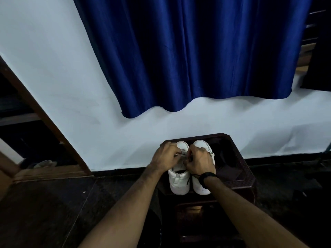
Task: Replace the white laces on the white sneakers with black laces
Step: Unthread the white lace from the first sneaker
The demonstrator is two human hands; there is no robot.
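lower centre of frame: two white sneakers, left sneaker [179, 183] and right sneaker [201, 187], side by side, touching, on a dark stool [231, 154]. left hand [165, 156] fingers curled, pinching the white lace [181, 154] over left sneaker's eyelets. right hand [200, 162] just beside, fingers curled on the same lacing; exact hold hidden. black lace [189, 178] hangs below the right wrist, between the heels.

Two white sneakers [180, 183] on dark stool [238, 169], left hand [165, 156] and right hand [200, 162] working laces [181, 156], blue curtain [188, 54] behind.
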